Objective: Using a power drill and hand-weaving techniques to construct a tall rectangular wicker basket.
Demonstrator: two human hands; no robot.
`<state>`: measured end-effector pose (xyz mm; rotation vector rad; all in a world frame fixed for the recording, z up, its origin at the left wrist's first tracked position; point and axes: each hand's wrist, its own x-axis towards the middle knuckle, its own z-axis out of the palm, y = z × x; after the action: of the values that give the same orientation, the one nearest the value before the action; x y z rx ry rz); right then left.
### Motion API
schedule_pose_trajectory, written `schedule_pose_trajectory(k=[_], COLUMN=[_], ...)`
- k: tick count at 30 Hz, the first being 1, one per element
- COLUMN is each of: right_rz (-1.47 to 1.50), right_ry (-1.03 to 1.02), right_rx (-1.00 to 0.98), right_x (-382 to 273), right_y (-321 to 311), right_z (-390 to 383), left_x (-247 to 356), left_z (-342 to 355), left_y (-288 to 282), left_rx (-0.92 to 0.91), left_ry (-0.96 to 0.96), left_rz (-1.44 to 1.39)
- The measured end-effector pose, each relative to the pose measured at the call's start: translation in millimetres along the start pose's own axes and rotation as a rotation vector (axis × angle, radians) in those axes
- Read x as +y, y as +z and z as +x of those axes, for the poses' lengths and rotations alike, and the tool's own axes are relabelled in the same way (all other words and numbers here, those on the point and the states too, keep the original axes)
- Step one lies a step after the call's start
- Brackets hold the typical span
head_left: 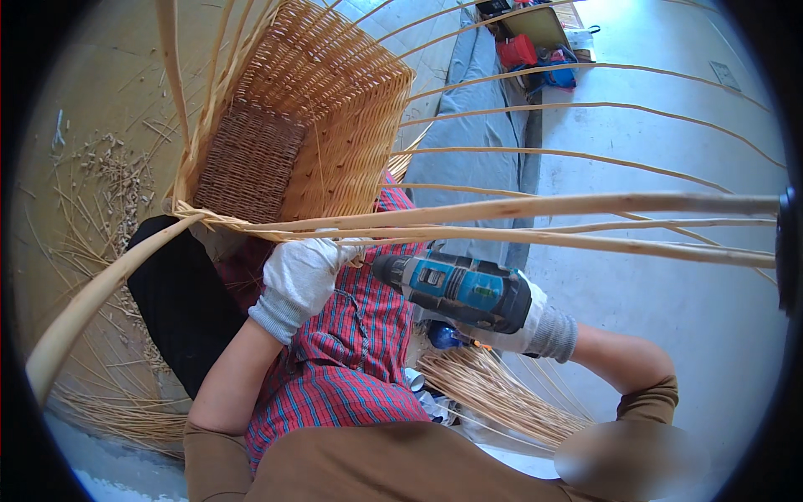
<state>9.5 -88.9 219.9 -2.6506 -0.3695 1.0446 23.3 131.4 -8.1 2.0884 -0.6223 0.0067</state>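
Note:
A woven rectangular willow basket (339, 142) lies tilted over my lap, open toward me, with long pale rods (493, 205) sticking out from it. My gloved left hand (303, 276) is closed at the basket's lower edge, just below the woven rim (226, 217); what exactly its fingertips grip, beside the drill's nose, is too small to make out. My gloved right hand (535, 320) grips a blue and black power drill (456, 284), held sideways with its nose pointing left at my left fingers. The drill's tip is partly hidden by that hand.
Cut twigs and scraps (125, 184) litter the floor on the left. A bundle of rods (502, 389) lies below the drill, near a small blue round object (445, 336). A grey cloth-covered ledge (460, 134) runs behind, with red and blue items (516, 52) at its far end.

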Motion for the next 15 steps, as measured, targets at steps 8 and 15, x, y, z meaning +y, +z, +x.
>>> schedule_pose_trajectory(k=[8, 15], right_rz=[0.002, -0.077], right_ry=[-0.001, -0.138], right_rx=[0.024, 0.115], right_x=[-3, -12], right_y=[0, -2], right_z=[8, 25], left_x=[-1, -4], left_z=[0, 2], left_y=[7, 5], left_rx=[0.009, 0.009], left_ry=[-0.028, -0.096], left_rz=[-0.117, -0.166])
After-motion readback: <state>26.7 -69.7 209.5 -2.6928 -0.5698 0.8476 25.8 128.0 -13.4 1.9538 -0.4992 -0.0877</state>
